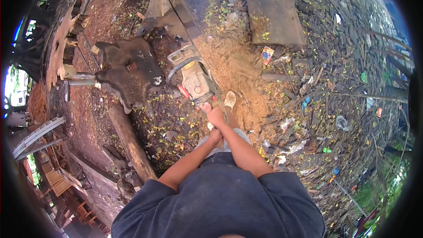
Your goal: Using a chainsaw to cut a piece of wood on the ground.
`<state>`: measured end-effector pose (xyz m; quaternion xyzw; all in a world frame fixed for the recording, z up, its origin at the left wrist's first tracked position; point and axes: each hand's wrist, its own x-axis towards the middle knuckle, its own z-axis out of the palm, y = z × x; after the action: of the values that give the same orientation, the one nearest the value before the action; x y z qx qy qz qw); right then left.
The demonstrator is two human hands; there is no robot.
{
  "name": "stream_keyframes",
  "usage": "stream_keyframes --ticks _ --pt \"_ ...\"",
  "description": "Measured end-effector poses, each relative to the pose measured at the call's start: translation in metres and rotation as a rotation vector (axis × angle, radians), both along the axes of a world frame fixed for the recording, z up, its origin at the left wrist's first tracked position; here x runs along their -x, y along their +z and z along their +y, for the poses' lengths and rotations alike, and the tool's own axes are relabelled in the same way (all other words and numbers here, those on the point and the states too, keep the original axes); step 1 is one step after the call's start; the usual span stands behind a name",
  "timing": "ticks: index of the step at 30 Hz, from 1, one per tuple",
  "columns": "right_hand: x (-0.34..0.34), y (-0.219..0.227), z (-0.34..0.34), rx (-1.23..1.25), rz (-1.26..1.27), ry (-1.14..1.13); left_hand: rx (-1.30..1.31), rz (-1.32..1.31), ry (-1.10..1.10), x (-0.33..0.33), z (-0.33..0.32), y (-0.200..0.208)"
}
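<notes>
A dusty chainsaw [197,79] is in front of me, its front handle arching on the left side. My right hand [214,113] is closed round its rear handle. My left hand [216,135] is against my right wrist, and its fingers are hidden beneath the crossing forearms. Beyond the saw body lies a thick piece of wood [164,6] with a long dark line running along it. Whether the saw's bar sits inside that line, I cannot tell. Pale sawdust [240,72] covers the ground right of the saw, around my shoe [230,99].
A dark, irregular wood slab [132,68] stands left of the saw. Nearer, a log [129,139] lies slantwise. A wide plank [273,11] rests at the far right. Bark, leaves and litter are strewn over the right side; wooden furniture [57,180] stands at the lower left.
</notes>
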<state>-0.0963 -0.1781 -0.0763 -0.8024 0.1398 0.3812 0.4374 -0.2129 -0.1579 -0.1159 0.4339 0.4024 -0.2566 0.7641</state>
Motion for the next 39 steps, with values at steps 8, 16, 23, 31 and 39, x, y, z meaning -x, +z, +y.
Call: stream_keyframes --ticks 8,16,23,31,39 --pt "0.005 0.002 0.003 0.007 -0.033 -0.021 -0.030 0.008 -0.202 0.009 0.014 -0.020" --pt "0.016 -0.010 0.000 0.085 -0.095 -0.091 0.017 0.019 0.017 -0.004 -0.006 0.035" --pt "0.019 -0.005 -0.004 0.033 -0.016 -0.033 -0.009 -0.017 -0.058 0.008 -0.003 0.023" --pt "0.016 -0.005 -0.007 0.028 -0.029 -0.048 0.001 -0.010 -0.196 0.007 0.004 0.013" --pt "0.011 -0.017 -0.016 -0.022 -0.088 -0.112 -0.638 -0.026 -0.405 -0.038 0.069 0.073"
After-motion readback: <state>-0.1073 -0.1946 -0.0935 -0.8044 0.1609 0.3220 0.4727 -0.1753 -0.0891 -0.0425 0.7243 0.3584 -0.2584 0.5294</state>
